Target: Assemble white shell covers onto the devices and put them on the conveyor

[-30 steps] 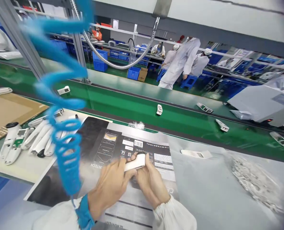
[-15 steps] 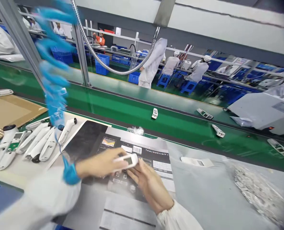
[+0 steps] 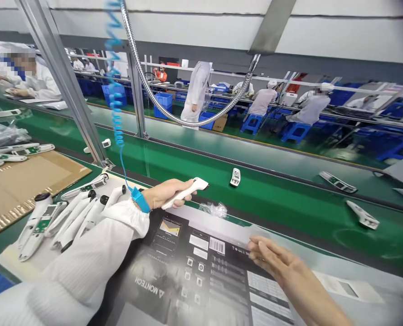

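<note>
My left hand is closed around a white handheld thermometer housing, held tilted over the near edge of the green conveyor belt. A blue wrist strap with a coiled blue cord sits on that wrist. To the right, my right hand is empty, its fingers stretched out above the black printed cardboard. Beside it a flat white housing piece with a rectangular window lies on clear plastic sheeting. Several white thermometers are lined up at my left, one with a green circuit board showing.
On the belt are separate white housings. Crumpled clear plastic lies at its near edge. A metal post rises at the left, and a flexible metal hose hangs ahead. Brown cardboard lies far left; co-workers sit beyond.
My left hand has carried the thermometer housing forward to the belt. My right hand has come off it and moved right. The view has shifted, showing more on the left.
</note>
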`<state>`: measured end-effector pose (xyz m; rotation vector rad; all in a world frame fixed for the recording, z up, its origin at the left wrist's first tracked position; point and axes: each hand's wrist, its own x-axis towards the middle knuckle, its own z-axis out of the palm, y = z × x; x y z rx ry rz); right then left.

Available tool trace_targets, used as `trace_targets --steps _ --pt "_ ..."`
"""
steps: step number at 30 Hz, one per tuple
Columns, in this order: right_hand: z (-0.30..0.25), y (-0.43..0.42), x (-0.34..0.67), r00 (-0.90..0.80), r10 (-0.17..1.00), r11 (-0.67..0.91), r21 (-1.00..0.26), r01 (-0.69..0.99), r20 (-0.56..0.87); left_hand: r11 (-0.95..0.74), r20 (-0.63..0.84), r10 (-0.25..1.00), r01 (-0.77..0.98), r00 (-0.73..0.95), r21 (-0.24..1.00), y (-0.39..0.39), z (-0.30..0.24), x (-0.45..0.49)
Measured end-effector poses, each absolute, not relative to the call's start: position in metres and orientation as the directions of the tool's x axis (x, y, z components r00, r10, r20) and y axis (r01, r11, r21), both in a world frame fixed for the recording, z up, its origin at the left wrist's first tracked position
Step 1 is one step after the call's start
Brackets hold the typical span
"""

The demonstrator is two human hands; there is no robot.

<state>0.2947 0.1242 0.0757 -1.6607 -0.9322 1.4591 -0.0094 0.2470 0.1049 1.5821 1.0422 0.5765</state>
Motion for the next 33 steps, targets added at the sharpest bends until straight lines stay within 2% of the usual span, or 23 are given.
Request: trace_targets --steps 2,5,7,9,13,18,21,24,26,28,30,31,33 --pt "0.076 0.145 0.299 0.065 0.902 -0.431 -0.890 0.150 -0.426 -0.005 -0.180 0.887 0.400 0.424 0.917 0.263 0.094 -0.010" --pt "0.069 0.195 0.311 0.044 0.947 -0.312 -0.883 0.352 -0.317 0.010 -0.161 0.959 0.542 0.233 0.840 0.310 0.074 -0.016" --pt "0.058 0.238 0.319 0.111 0.959 -0.283 -0.836 0.470 -0.263 0.018 -0.126 0.984 0.638 0.124 0.769 0.344 0.063 -0.024" --pt "0.044 0.283 0.320 0.238 0.944 -0.325 -0.767 0.553 -0.228 0.030 -0.113 0.991 0.731 0.065 0.681 0.369 0.052 -0.033" --pt "0.014 0.351 0.295 0.433 0.892 -0.384 -0.721 0.578 -0.128 0.050 -0.125 0.992 0.863 0.016 0.502 0.377 0.036 -0.042" --pt "0.002 0.377 0.256 0.453 0.886 -0.340 -0.801 0.492 -0.099 0.013 -0.049 0.999 0.923 0.006 0.385 0.352 0.035 -0.039" --pt "0.020 0.354 0.248 0.319 0.937 -0.270 -0.879 0.393 -0.145 -0.114 0.051 0.993 0.907 0.102 0.406 0.334 0.050 -0.028" --pt "0.050 0.304 0.249 0.033 0.989 -0.148 -0.961 0.234 -0.145 -0.344 0.185 0.939 0.823 0.290 0.453 0.302 0.073 -0.010" --pt "0.070 0.262 0.250 -0.147 0.983 -0.098 -0.989 0.111 -0.113 -0.465 0.206 0.880 0.693 0.427 0.551 0.271 0.086 0.004" --pt "0.084 0.222 0.250 -0.227 0.970 -0.071 -0.995 0.064 -0.084 -0.418 0.073 0.826 0.520 0.559 0.745 0.235 0.095 0.016" --pt "0.093 0.188 0.248 -0.190 0.981 -0.007 -0.991 0.136 -0.033 -0.211 -0.099 0.777 0.405 0.621 0.890 0.200 0.099 0.024" --pt "0.095 0.174 0.247 -0.163 0.987 0.051 -0.978 0.201 0.018 -0.134 -0.155 0.780 0.403 0.606 0.905 0.185 0.099 0.026" --pt "0.097 0.151 0.245 -0.134 0.977 0.203 -0.904 0.376 0.164 -0.112 -0.159 0.845 0.459 0.511 0.881 0.159 0.099 0.029"
